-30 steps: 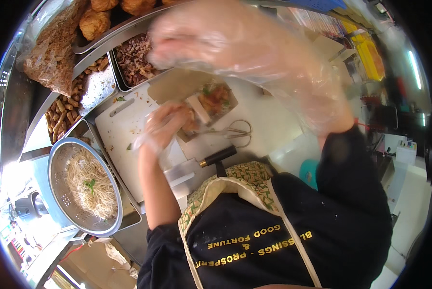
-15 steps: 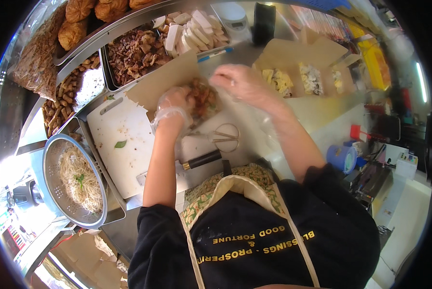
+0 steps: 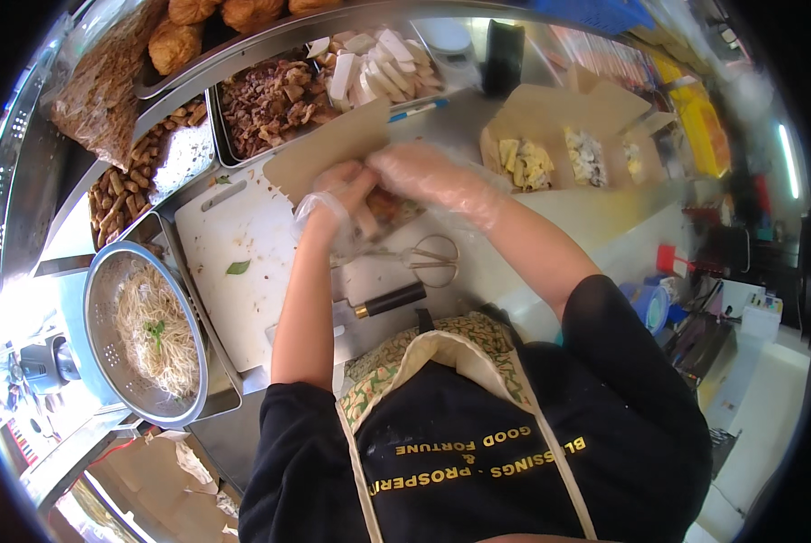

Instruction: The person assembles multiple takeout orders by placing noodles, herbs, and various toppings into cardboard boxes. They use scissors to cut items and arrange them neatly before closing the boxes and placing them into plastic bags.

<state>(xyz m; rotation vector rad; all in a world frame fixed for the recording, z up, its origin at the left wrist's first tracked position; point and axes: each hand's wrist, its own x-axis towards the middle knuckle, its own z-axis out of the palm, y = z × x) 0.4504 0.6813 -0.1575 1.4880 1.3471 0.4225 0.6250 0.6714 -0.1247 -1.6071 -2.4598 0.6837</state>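
My left hand (image 3: 340, 192) and my right hand (image 3: 428, 179), both in clear plastic gloves, meet over an open brown paper box (image 3: 319, 154). Their fingers are bent and close together at its lid side; what they pinch, if anything, is hidden. Reddish-brown food (image 3: 392, 208) shows below the right hand, partly covered by it. Nearer to me lie metal scissors (image 3: 435, 262) and a knife with a black handle (image 3: 392, 300). A white cutting board (image 3: 229, 237) with a green leaf (image 3: 238, 268) on it is left of my left hand.
A metal colander (image 3: 102, 326) of pale thin strands stands at left. Trays of chopped brown meat (image 3: 274, 100), white slices (image 3: 383, 72) and brown pieces (image 3: 120, 199) line the back. Right of them are open paper boxes (image 3: 550, 104) with yellowish food and a blue pen (image 3: 419, 110).
My right hand has come left and down to meet my left hand over the box, covering more of the food. The view has shifted slightly.
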